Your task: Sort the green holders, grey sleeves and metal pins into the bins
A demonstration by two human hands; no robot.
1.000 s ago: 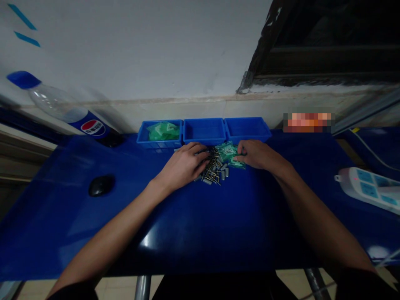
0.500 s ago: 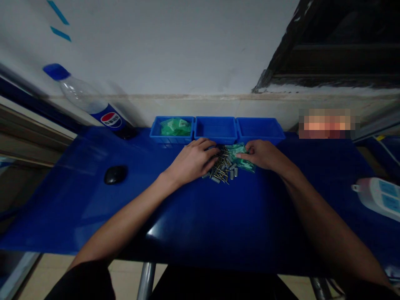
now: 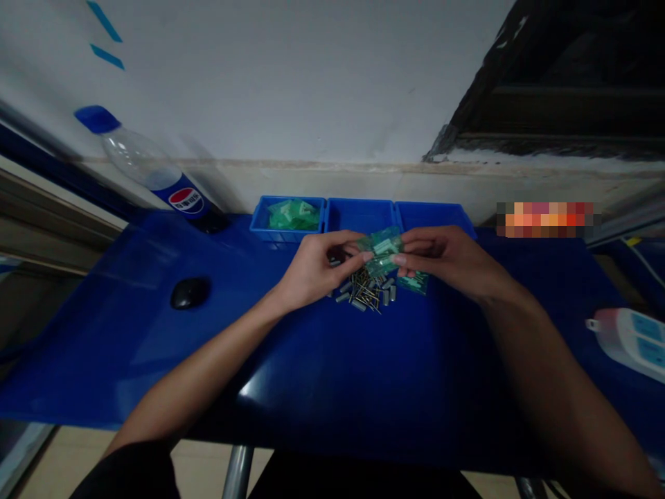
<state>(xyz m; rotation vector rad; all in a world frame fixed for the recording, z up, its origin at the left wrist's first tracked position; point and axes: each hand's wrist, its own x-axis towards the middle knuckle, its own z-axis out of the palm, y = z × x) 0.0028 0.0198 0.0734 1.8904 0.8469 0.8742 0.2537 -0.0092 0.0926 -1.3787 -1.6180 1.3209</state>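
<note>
A small green plastic packet (image 3: pixel 383 248) is held up between my two hands, above the blue tabletop. My left hand (image 3: pixel 327 267) pinches its left edge between thumb and fingers. The right edge is gripped by my right hand (image 3: pixel 441 258) in the same way. Below the packet lies a loose pile of screws (image 3: pixel 368 294) mixed with grey cylindrical plugs (image 3: pixel 358 304). Another green packet (image 3: pixel 414 282) rests on the table under my right fingers. What is inside the held packet is too small to make out clearly.
Three blue bins stand along the wall: the left bin (image 3: pixel 285 235) has green packets (image 3: pixel 294 214), beside a middle bin (image 3: pixel 361 211) and right bin (image 3: pixel 436 213). A Pepsi bottle (image 3: pixel 179 190) and black mouse (image 3: pixel 190 293) are left, a white power strip (image 3: pixel 631 339) right.
My left hand has left the pile of screws and taken hold of a green packet. My right hand has lifted slightly and now grips the same packet.
</note>
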